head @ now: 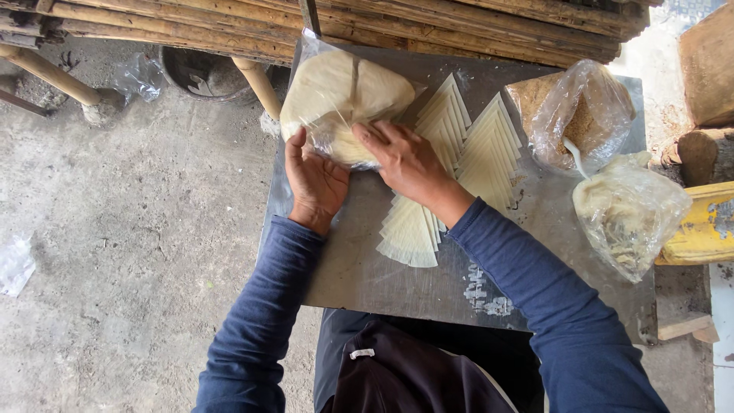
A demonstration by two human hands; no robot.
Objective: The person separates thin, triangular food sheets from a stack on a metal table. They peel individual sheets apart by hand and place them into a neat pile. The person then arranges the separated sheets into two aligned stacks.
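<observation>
Plastic film covers a stack of round, pale dough sheets [344, 95] lying at the far left corner of the grey surface [367, 268]. Left hand [313, 183] rests at the near edge of the bag, fingers [294, 145] held together and curled onto the film. Right hand [409, 157] lies flat across the bag's near right side, fingers [371, 136] slightly spread and pressing down on the plastic; neither hand pinches anything that can be seen.

Fans of cut triangular sheets [451, 176] lie just beside the bag, partly under the right forearm. Two further bags stand at the right: one of brown crumbs [573, 115], one of pale filling [627, 210].

Handling, as a judgement: the sheets look thin and liable to tear. Steady the stack with one flat palm and work the film with the other. Keep the forearm lifted off the cut triangles, and avoid dragging the bag across them.
</observation>
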